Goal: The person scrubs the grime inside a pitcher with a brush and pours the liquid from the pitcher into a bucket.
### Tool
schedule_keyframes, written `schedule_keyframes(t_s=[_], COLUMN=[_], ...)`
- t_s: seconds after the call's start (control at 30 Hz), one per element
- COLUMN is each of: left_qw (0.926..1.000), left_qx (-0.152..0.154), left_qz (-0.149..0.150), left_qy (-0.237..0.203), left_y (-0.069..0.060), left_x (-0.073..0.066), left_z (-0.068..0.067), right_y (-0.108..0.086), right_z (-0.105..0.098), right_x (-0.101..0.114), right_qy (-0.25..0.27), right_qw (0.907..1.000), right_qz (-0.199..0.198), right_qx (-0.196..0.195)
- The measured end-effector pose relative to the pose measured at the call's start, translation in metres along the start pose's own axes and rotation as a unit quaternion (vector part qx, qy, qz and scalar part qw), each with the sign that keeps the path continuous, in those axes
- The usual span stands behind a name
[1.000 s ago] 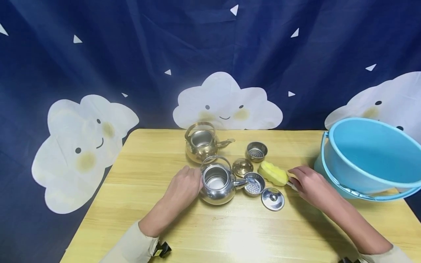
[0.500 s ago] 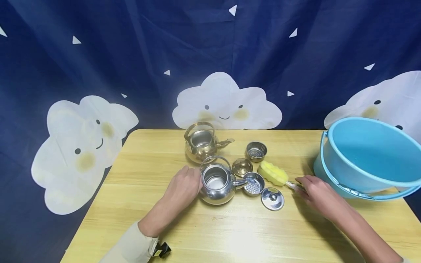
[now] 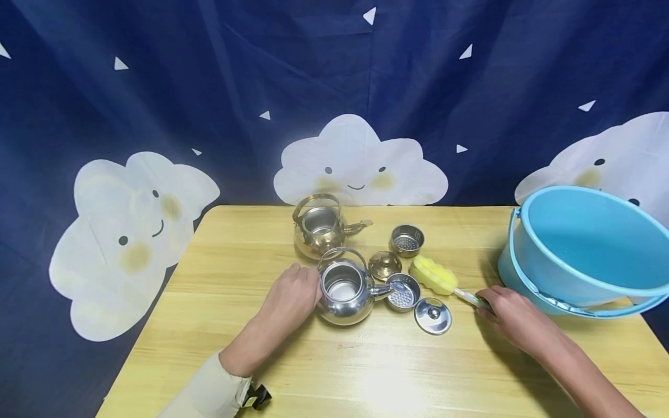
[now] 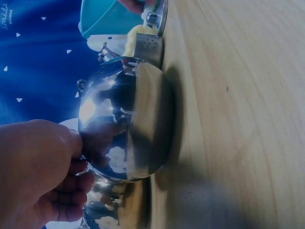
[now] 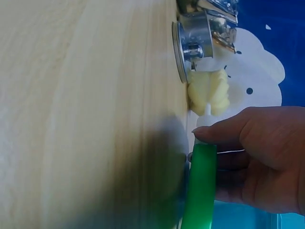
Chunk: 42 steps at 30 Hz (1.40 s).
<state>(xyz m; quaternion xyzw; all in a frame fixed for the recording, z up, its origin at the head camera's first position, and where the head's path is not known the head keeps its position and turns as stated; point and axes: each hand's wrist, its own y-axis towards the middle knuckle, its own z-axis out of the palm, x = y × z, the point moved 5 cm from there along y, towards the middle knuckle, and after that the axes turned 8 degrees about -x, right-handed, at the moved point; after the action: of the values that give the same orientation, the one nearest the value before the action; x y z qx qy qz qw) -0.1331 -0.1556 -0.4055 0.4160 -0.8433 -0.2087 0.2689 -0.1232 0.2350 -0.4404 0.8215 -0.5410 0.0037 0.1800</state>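
Note:
A silver teapot (image 3: 347, 310), its top uncovered, stands near the table's middle. My left hand (image 3: 292, 296) holds its left side by the handle's base; the left wrist view has the thumb and curled fingers (image 4: 66, 195) against the shiny pot (image 4: 126, 119). At the right, a yellow sponge brush (image 3: 434, 276) lies with its head beside the strainers. My right hand (image 3: 514, 319) pinches its handle; in the right wrist view the thumb is at the white neck above the green grip (image 5: 200, 186), the other fingers behind.
Behind stands a gold teapot (image 3: 313, 244). Two strainers (image 3: 407, 248), a gold lid (image 3: 385, 266) and a silver lid (image 3: 433, 316) lie between teapots and brush. A large blue bucket (image 3: 554, 267) with its handle down stands at the right, near the right hand.
My right hand has slid back along the brush handle, towards the lower right, uncovering more of it. The sponge head, the silver teapot and my left hand have stayed put.

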Motion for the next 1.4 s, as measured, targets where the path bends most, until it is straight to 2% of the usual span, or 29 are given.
schedule_keyframes(t_s=[0.23,0.4,0.57,0.7,0.8,1.2,1.4], left_qw=[1.0000,1.0000,0.9999,0.9999,0.9999,0.9999,0.9999], left_qx=[-0.002,0.003,0.011,0.014,0.014,-0.002,0.001], left_qz=[0.001,-0.001,-0.005,-0.005,-0.004,-0.006,-0.009], left_qy=[-0.005,-0.005,-0.008,-0.008,-0.007,-0.009,-0.011], left_y=[0.000,0.000,0.000,0.000,0.000,0.000,0.000], left_x=[0.000,0.000,0.000,0.000,-0.001,-0.001,-0.001], left_z=[0.002,0.002,0.002,0.002,0.002,0.001,0.000], right_y=[-0.001,-0.002,-0.003,-0.003,-0.002,0.002,0.007], right_z=[0.003,0.001,-0.007,-0.013,-0.016,-0.028,-0.034], right_x=[-0.002,-0.002,-0.001,0.001,0.003,0.020,0.029], right_qy=[-0.003,0.000,0.007,0.008,0.011,0.014,0.024], right_qw=[0.9999,1.0000,0.9987,0.9946,0.9915,0.9825,0.9800], right_qz=[0.005,0.001,-0.010,-0.031,-0.042,-0.057,-0.055], right_qx=[0.013,0.000,-0.049,-0.099,-0.122,-0.177,-0.190])
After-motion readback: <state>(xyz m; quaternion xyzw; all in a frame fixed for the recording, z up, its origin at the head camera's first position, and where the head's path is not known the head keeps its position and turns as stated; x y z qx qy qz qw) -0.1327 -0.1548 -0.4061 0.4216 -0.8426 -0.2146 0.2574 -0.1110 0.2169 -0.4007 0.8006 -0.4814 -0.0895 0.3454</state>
